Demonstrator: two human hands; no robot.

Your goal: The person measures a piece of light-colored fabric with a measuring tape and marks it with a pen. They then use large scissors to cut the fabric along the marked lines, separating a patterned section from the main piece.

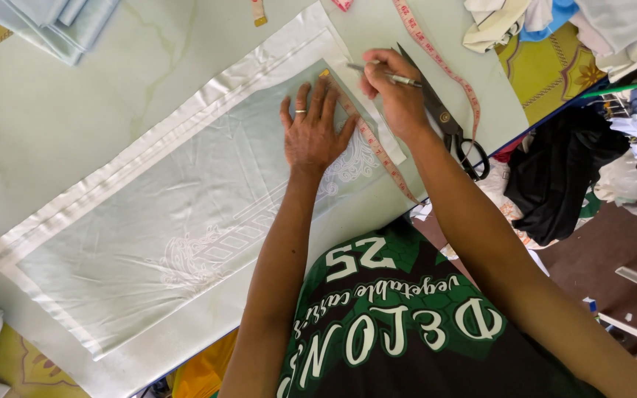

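A long pale green cloth panel (164, 221) with a white satin border lies flat on the light table (75, 103). My left hand (312, 131) presses flat on the cloth near its far end, fingers spread, a ring on one finger. It pins a pink measuring tape (377, 151) that runs along the cloth's short edge. My right hand (394, 92) is closed on a thin pen or marker (383, 74), its tip at the cloth's corner. Black scissors (447, 125) lie just right of that hand.
Another stretch of measuring tape (436, 63) curves over the table by the scissors. Folded pale cloth (53, 22) sits at the top left. Piles of clothes (569, 162) and a yellow patterned cloth (547, 66) lie off the table's right edge.
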